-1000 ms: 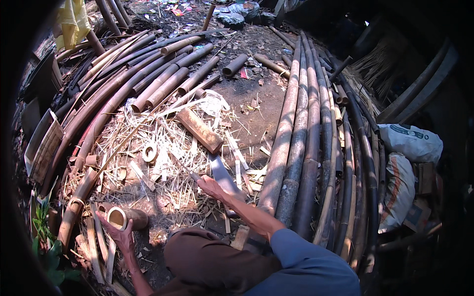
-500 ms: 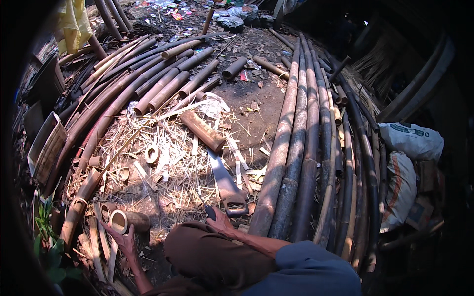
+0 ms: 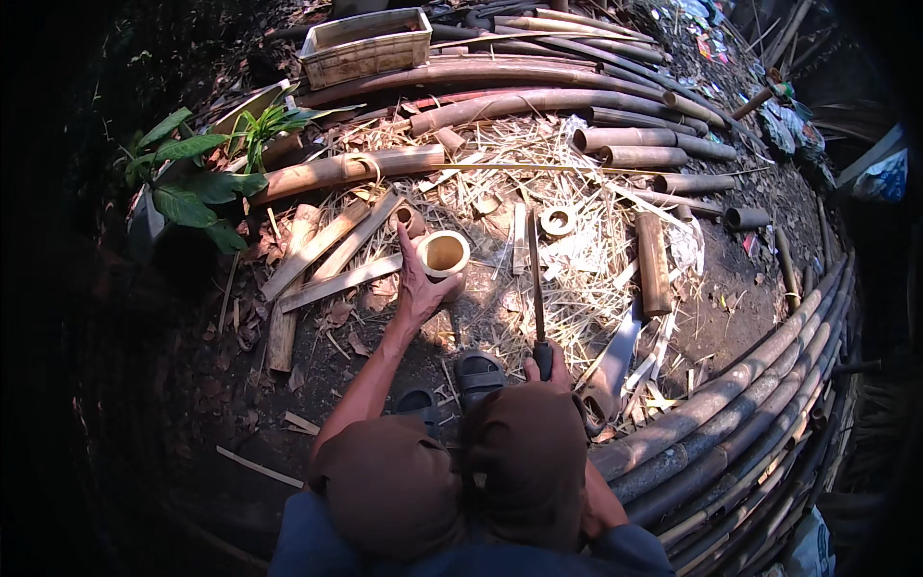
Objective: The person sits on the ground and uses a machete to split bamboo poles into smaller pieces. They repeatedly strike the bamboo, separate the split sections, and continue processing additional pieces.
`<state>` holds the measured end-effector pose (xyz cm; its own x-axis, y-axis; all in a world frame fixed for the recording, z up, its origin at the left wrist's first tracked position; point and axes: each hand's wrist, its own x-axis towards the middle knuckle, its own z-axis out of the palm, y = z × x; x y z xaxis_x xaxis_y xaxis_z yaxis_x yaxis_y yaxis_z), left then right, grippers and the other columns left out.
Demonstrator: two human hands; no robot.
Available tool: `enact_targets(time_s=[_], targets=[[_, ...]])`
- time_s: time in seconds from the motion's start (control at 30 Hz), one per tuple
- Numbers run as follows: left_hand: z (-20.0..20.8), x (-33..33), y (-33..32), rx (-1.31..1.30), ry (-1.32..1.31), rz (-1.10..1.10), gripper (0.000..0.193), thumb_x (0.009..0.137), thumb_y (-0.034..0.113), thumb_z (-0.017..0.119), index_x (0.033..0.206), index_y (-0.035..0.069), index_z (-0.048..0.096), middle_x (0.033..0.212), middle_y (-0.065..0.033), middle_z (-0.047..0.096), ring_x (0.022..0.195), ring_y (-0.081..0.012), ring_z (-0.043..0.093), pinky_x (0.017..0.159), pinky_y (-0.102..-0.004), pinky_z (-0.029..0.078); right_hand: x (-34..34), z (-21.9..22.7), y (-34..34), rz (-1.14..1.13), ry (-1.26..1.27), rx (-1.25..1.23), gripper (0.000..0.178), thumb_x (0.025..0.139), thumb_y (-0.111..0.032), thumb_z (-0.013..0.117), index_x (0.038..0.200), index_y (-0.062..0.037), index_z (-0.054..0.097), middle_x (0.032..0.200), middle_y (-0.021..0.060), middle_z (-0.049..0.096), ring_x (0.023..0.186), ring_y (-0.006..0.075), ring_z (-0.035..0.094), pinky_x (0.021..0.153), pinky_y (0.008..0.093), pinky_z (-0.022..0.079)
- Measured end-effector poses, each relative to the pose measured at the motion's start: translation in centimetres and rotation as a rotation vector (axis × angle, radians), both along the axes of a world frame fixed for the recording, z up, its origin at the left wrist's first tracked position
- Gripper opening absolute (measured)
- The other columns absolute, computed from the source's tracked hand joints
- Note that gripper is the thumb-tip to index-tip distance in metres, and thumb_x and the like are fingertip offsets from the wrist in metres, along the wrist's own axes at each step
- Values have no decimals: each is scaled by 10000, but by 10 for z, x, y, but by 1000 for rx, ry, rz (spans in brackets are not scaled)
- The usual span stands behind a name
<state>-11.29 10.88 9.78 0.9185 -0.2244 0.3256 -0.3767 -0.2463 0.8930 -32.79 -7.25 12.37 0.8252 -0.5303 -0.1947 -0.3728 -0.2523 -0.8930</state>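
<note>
Head view shows me two hands well apart: the left hand (image 3: 419,288) wraps a pale, round, open-topped bamboo tube (image 3: 447,264) near the left edge of the straw-coloured shavings (image 3: 500,252); the right hand (image 3: 553,373) grips a long, narrow-bladed, black-handled knife (image 3: 538,308) beside a broad, grey-bladed saw (image 3: 616,358).

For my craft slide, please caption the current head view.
Left hand against a hollow tan bamboo cylinder, right hand holding a slim black-handled blade.

Earthen ground (image 3: 731,332) under dappled sunlight
Pale shavings (image 3: 577,332) are scattered over the middle; the right is bordered by long poles (image 3: 716,402), the upper left by a leafy plant (image 3: 192,207).
</note>
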Motion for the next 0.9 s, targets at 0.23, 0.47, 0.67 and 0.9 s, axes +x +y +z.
enact_targets(time_s=[0.23, 0.47, 0.67, 0.9], targets=[[-31, -19, 27, -379, 276, 141, 786, 1013, 261, 505, 1538, 66, -47, 1378, -268, 473, 1193, -328, 548, 994, -380, 462, 39, 29, 39, 315, -101, -39, 390, 951, -296, 616, 1257, -82, 505, 858, 172, 669, 758, 288, 675, 689, 372, 520], [-39, -21, 27, -442, 327, 213, 853, 950, 225, 635, 1521, 55, 25, 1252, -248, 559, 1138, -281, 586, 956, -379, 485, 64, -3, 65, 371, -110, -178, 398, 945, -317, 613, 1255, -89, 512, 919, 230, 674, 834, 381, 692, 717, 422, 534], [-41, -28, 42, -420, 388, 242, 834, 940, 162, 615, 1517, 54, 22, 1188, -221, 599, 1062, -271, 616, 919, -370, 505, 69, 10, 78, 377, 1, -168, 355, 957, -335, 594, 1204, -82, 554, 857, 200, 671, 780, 322, 691, 697, 403, 525], [-64, -47, 85, -323, 409, 338, 823, 919, 237, 636, 1510, 12, 108, 1068, -175, 650, 942, -227, 625, 846, -360, 514, 108, 146, 79, 445, -633, -143, 323, 969, -287, 587, 1160, -34, 530, 863, 113, 622, 697, 221, 615, 627, 335, 489]])
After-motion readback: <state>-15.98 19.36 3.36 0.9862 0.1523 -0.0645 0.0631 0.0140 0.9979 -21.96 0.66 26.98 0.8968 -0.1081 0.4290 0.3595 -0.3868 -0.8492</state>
